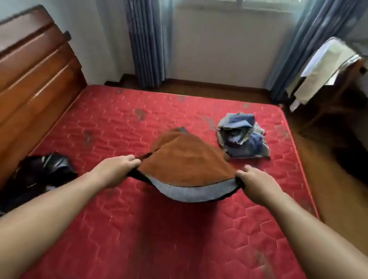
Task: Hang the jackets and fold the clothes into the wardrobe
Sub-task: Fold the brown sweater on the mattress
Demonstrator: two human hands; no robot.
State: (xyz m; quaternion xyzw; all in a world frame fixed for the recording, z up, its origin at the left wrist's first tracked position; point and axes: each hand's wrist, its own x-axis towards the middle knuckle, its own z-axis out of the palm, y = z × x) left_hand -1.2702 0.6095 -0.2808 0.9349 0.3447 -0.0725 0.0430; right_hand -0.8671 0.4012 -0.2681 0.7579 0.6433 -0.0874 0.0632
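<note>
A garment with a brown fleece lining [183, 161] and a grey waistband is stretched above the red mattress [149, 235]. My left hand [114, 169] grips its left edge and my right hand [256, 184] grips its right edge. The far part of the garment droops toward the mattress. A crumpled pile of blue denim clothes [242, 136] lies on the mattress to the right, beyond my right hand. A black shiny garment [41, 174] lies bunched at the mattress's left edge, near the headboard.
A wooden headboard [22, 78] stands along the left. Blue curtains [149, 33] frame a window on the far wall. At the right a chair draped with pale cloth [320, 68] stands by a desk on the wooden floor [328, 194].
</note>
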